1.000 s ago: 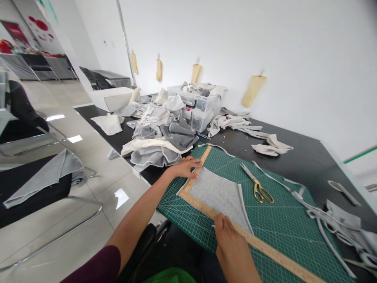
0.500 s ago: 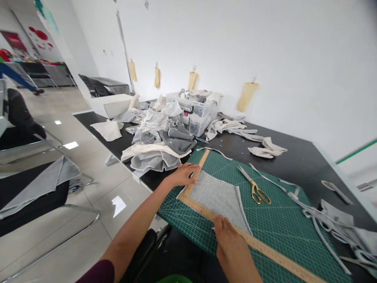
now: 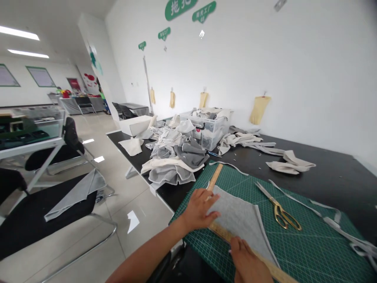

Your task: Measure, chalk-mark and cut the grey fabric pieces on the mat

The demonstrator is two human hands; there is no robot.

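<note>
Plainly, in the head view, with the grey cloth piece (image 3: 238, 216) as the centre of the dial, the left hand (image 3: 201, 210) sits at nine o'clock, its fingers spread over the wooden ruler (image 3: 217, 175) and towards the cloth; I cannot tell whether every fingertip touches down. The right hand (image 3: 250, 261) lies at six o'clock, its fingers close together on the ruler's near length; whether they pinch it I cannot tell. A small pale tip beside them is too slight to identify. The cloth lies flat on the green cutting mat (image 3: 316, 245), the ruler running along its left and near edges. At between two and three o'clock, gold-handled scissors (image 3: 278, 208) rest on the mat, apart from the cloth. Beyond the mat, on the black table (image 3: 332, 173), a fabric pile (image 3: 173, 165) sits at ten o'clock, a clear box (image 3: 216, 129) of fabric at eleven, and a folded fabric strip (image 3: 291, 163) between one and two.
</note>
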